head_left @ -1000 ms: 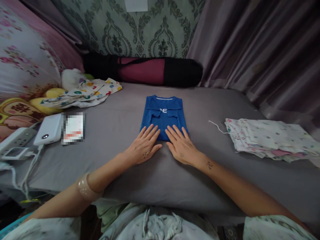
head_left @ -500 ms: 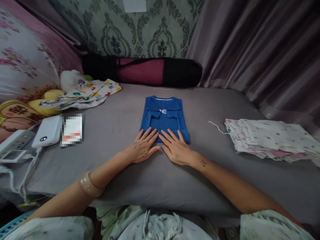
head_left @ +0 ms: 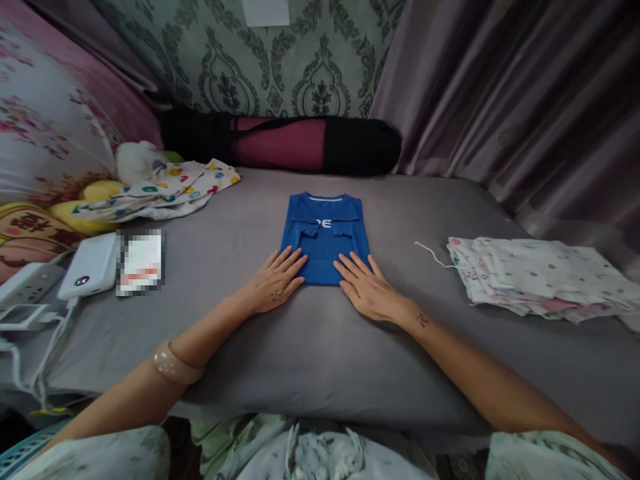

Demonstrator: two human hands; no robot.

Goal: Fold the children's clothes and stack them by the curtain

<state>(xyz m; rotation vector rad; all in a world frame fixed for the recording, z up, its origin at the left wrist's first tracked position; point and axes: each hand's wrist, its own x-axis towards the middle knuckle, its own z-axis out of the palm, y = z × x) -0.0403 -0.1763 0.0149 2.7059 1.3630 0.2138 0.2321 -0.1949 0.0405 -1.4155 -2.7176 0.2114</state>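
A blue shirt (head_left: pixel 324 248) lies folded on the grey bed sheet (head_left: pixel 320 360), its collar away from me and white letters partly covered by the folds. Both sleeves are turned inward, and the hem edge is folded up nearest me. My left hand (head_left: pixel 277 280) rests flat on the shirt's lower left corner, fingers stretched out. On the lower right corner lies my right hand (head_left: pixel 367 287), palm down with its fingers spread. Neither hand grips the cloth; the fingers hide both near corners.
To the right is a stack of folded white patterned cloths (head_left: pixel 545 273) with a loose string. A white power bank (head_left: pixel 90 267), a power strip (head_left: pixel 30 283) and cables sit at left. Beyond them lie a patterned cloth (head_left: pixel 175 190) and plush toys. A long black-and-maroon bag (head_left: pixel 280 143) lies along the wall.
My hands have slid apart from the middle of the shirt's near edge, left hand leftward and right hand rightward, uncovering the flat folded hem between them.
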